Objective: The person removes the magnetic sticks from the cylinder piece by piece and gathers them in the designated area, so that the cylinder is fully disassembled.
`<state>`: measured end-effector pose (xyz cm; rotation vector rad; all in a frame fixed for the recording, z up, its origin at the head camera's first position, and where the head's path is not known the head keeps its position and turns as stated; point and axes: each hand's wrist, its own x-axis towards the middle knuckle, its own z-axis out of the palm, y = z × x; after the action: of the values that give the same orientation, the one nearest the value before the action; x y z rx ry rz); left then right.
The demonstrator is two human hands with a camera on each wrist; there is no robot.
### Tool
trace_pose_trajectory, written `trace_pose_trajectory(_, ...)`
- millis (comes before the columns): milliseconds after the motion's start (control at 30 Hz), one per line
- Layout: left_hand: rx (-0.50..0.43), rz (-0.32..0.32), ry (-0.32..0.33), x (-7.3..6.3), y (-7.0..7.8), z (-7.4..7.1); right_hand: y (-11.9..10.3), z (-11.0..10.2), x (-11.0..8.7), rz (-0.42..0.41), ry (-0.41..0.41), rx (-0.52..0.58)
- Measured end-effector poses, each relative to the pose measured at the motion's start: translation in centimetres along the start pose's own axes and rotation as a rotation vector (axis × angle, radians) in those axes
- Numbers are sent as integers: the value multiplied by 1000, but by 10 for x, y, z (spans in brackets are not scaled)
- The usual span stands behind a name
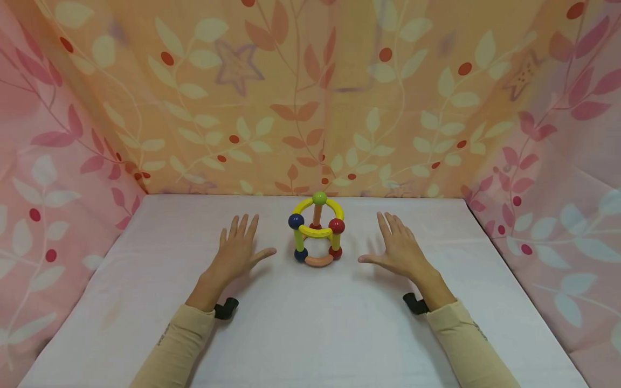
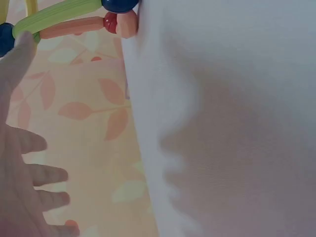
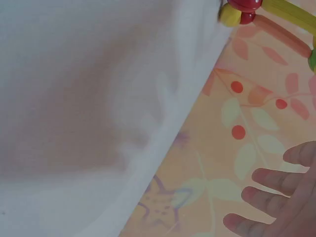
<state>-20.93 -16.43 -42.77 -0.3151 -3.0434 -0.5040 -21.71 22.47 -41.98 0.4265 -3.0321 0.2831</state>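
On the white table stands a toy frame (image 1: 318, 231) built of coloured rods and balls. Yellow curved rods form its upper ring, with green, blue and red balls at the joints; upright rods link it to a lower ring with an orange curved rod. To its left my left hand (image 1: 237, 252) is held with fingers spread, apart from the toy. On the other side my right hand (image 1: 399, 250) has its fingers straight and thumb out, also apart from it. Each wrist view catches only part of the toy frame (image 2: 61, 15) at its top edge.
A white cloth covers the table (image 1: 315, 323). Behind it hangs an orange leaf-patterned curtain (image 1: 310, 108), and pink patterned cloth (image 1: 43, 215) encloses both sides. A black wrist mount (image 1: 226, 309) juts from the left wrist, another black mount (image 1: 415, 303) from the right.
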Motion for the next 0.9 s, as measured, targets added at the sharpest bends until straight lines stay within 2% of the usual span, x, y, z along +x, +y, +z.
trace_pose_trajectory(133,7,40,30,2,2,-4,-3,-5,2,-26,19,14)
trace_pose_trajectory(333,-88,121,93,6,7,-12,-6,-9,6,-88,65,68)
trace_pose_trajectory(567,-227,250,189,11,20,-17,-12,-16,9,-165,128,228)
trace_pose_trajectory(700,-290,310,215,14,28,-17,-19,-18,10,-235,131,324)
trace_pose_trajectory(900,-360,404,239,21,42,-16,-29,-17,12,-322,177,399)
